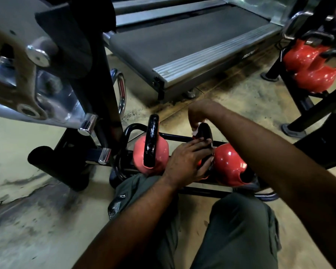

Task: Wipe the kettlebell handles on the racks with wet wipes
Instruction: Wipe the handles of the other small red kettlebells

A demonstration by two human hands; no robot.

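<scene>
Down at the low black tubular rack (pixel 175 137), the right hand (pixel 199 115) is bent over at the wrist from above. Its fingertips pinch a crumpled white wet wipe (pixel 196 131) against the top of the glossy black handle (pixel 206 133) of the middle kettlebell. The left hand (pixel 186 162) clasps that same handle lower down, fingers laid across it and thumb tucked beneath. The bell's body is almost wholly hidden behind that hand.

Just left of it on the rack stands a pinkish-red round kettlebell (pixel 160 152), its own black loop upright. On the other side a shiny red kettlebell (pixel 229 164) sits close against the one being held. Grey-green trousers (pixel 241 230) fill the bottom of the view, one knee right up at the rack's near rail.

Now the ground: a pale beige hard floor (pixel 27 191), scuffed, with dark stains and ragged worn patches on the left and a band of black grime running behind the rack. Beyond that grime sits a grey treadmill (pixel 182 45), dark belt on top and a ribbed silver side rail. A chrome and black machine frame (pixel 47 84) looms close on the left. Far right, a second black rack (pixel 303 101) carries more red kettlebells (pixel 308 74). The light is dim throughout.
</scene>
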